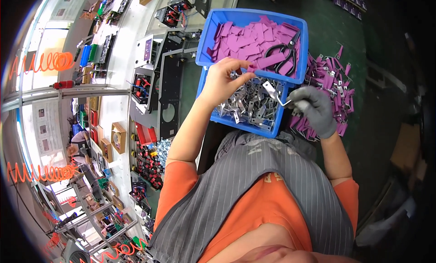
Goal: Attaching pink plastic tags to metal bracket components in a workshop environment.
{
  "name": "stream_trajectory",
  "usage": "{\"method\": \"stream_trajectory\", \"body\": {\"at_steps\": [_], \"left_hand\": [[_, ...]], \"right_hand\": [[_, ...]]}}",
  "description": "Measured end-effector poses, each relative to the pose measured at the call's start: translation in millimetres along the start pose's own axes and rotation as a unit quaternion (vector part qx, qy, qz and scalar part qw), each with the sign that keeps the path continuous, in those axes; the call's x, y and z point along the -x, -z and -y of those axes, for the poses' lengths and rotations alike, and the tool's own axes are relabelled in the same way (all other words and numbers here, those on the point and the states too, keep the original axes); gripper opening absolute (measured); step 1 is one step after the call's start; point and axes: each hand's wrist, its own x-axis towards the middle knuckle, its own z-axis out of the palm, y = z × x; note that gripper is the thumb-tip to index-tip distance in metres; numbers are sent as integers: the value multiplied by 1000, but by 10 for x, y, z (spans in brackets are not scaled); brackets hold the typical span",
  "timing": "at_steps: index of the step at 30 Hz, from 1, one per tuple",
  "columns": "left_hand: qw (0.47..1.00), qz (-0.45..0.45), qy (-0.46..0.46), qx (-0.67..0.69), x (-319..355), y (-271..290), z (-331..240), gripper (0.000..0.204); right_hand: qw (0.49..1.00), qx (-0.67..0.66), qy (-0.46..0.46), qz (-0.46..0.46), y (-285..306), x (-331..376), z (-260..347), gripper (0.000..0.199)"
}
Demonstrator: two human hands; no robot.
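Note:
My bare left hand [227, 79] is closed in a pinch on a small purple strip [251, 68], above the seam between two blue bins. In a grey glove, my right hand [313, 108] grips a bent metal bracket [274, 91] whose flat end points toward my left fingers. The bracket and the strip are apart. Beneath both hands is the near blue bin [245, 128], full of loose metal brackets [238, 109]. The far blue bin [254, 13] holds many flat purple strips [245, 38] and black-handled scissors [287, 52].
Right of the bins, a pile of brackets with purple strips on them [329, 88] lies on the dark green table [318, 18]. Black metal housings [170, 95] stand to the left. A long bench with parts and orange coiled hoses [61, 62] is farther left, where another person [81, 142] works.

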Motion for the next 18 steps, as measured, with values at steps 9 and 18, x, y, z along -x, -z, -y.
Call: {"method": "stream_trajectory", "body": {"at_steps": [9,18], "left_hand": [[982,77,-134,-105,188,11,-202,27],[961,194,-197,-3,282,-212,-297,15]], "right_hand": [[968,141,154,137,73,-217,435,17],[967,193,-23,163,-82,-240,133,22]]}}
